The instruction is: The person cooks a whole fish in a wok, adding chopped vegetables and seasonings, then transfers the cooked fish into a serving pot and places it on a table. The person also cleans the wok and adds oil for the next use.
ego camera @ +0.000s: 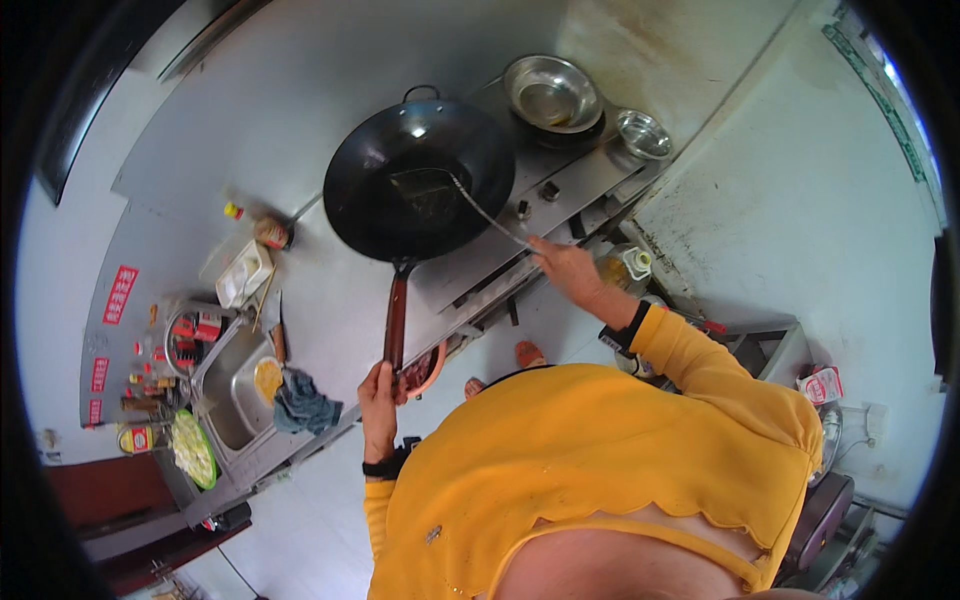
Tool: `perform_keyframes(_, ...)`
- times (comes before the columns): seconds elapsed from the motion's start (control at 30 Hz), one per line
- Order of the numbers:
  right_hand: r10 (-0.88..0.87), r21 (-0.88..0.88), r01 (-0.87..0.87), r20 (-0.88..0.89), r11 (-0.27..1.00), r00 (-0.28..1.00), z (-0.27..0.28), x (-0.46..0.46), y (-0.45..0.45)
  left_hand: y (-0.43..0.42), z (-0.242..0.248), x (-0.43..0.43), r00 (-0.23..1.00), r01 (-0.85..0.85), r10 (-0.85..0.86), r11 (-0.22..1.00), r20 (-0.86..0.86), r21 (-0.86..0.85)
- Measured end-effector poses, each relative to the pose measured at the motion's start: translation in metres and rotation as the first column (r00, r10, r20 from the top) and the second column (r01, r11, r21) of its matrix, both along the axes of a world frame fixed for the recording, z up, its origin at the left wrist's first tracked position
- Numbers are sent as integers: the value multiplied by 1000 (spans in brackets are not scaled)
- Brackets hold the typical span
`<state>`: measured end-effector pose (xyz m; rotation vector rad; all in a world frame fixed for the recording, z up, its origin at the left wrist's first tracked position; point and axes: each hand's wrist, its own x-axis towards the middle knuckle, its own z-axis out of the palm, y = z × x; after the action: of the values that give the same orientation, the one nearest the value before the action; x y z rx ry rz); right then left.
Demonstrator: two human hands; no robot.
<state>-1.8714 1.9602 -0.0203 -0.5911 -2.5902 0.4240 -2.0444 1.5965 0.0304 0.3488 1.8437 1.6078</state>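
My left hand [381,390] grips the end of the reddish-brown wooden handle [396,322] of a large black wok [360,202]. The wok sits over the stove, with a small loop handle on its far side. In my right hand [574,274] is the metal shaft of a wok spatula [480,210], held from the right. The spatula's flat blade rests low inside the wok, where the dark bottom looks glossy. Whether any food lies there I cannot tell.
Right of the wok stand a metal basin [551,94] and a small metal bowl [643,135]. Stove knobs [550,191] face me. Leftward are a kitchen knife [279,330], a sink [232,405], a blue-grey cloth [304,405] and a green plate of chopped food [193,448]. An oil jug [626,266] stands low at right.
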Motion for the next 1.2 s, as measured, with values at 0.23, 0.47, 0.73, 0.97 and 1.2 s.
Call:
perform_keyframes(0.23,116,-798,-201,-164,568,980,7,-3,36,18,-1,26,1000,-13,14,998,16,-65)
perform_keyframes(0.47,-19,-982,-187,-186,-42,982,26,12,97,32,-3,51,995,-98,98,995,22,-10)
perform_keyframes(0.73,-448,-971,-138,-214,196,868,-7,-21,207,32,-12,60,975,-185,175,980,136,66)
perform_keyframes(0.97,-542,-985,-69,-145,157,828,-54,-50,233,35,-6,61,953,-228,215,973,214,40)
perform_keyframes(1.2,-434,-969,91,-18,229,901,-76,-54,224,37,-4,64,940,-264,256,965,226,5)
